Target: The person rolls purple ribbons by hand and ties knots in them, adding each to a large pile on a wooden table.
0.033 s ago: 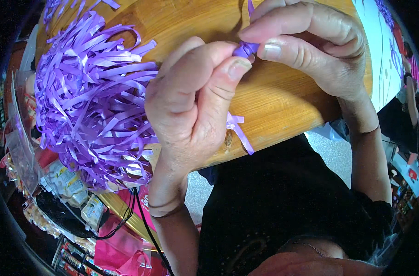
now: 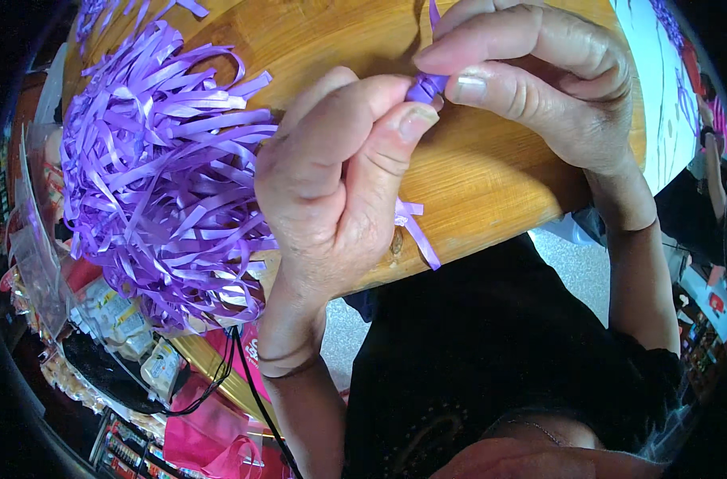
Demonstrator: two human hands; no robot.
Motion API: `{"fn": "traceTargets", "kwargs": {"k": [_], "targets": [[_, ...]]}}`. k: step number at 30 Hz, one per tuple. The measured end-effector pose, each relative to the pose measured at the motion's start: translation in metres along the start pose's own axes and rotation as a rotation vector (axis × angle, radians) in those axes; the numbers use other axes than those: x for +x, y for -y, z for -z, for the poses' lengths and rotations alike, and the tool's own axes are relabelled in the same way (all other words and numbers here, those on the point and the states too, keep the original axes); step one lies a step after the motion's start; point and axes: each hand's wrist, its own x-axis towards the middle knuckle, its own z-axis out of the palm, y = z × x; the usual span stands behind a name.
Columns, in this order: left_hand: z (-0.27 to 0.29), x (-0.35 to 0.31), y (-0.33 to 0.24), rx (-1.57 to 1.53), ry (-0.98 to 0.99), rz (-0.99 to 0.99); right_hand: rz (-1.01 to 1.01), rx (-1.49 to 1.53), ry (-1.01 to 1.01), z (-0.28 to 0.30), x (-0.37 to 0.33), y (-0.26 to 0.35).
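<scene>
Between my two hands is a purple ribbon point(image 2: 427, 86), wound or folded into a small, tight roll over the table. My left hand point(image 2: 331, 168) pinches its left side between thumb and forefinger, the other fingers curled in. The thumb and forefinger of my right hand point(image 2: 547, 88) close on its right side. A thin tail of ribbon rises behind the right fingertips. Just left of my left hand lies a big heap of cut purple ribbon strips point(image 2: 164, 168). One loose ribbon piece point(image 2: 417, 233) rests by my left wrist, near the table edge.
The wooden table point(image 2: 491, 176) has a rounded edge before me. A white surface point(image 2: 659, 96) with purple strands adjoins at right. Clear plastic packages point(image 2: 112, 311), a black cable point(image 2: 255, 383) and a pink bag point(image 2: 207, 439) are at lower left. Another person's arm point(image 2: 713, 164) shows far right.
</scene>
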Motion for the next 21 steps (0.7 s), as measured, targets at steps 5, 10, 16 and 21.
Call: {"fn": "traceTargets", "kwargs": {"k": [5,10,16,21], "targets": [[0.001,-0.001,-0.003,-0.002,0.002,0.030,0.097,0.114,-0.093,-0.001,-0.002,-0.005],[0.000,-0.002,0.000,0.031,-0.015,0.002,0.115,0.134,-0.118,-0.008,-0.004,-0.012],[-0.001,-0.002,-0.002,0.142,-0.034,-0.062,0.116,0.003,-0.162,-0.010,0.000,0.003],[-0.003,-0.001,-0.005,0.173,-0.045,-0.111,0.109,-0.044,-0.152,-0.011,-0.004,0.003]]}}
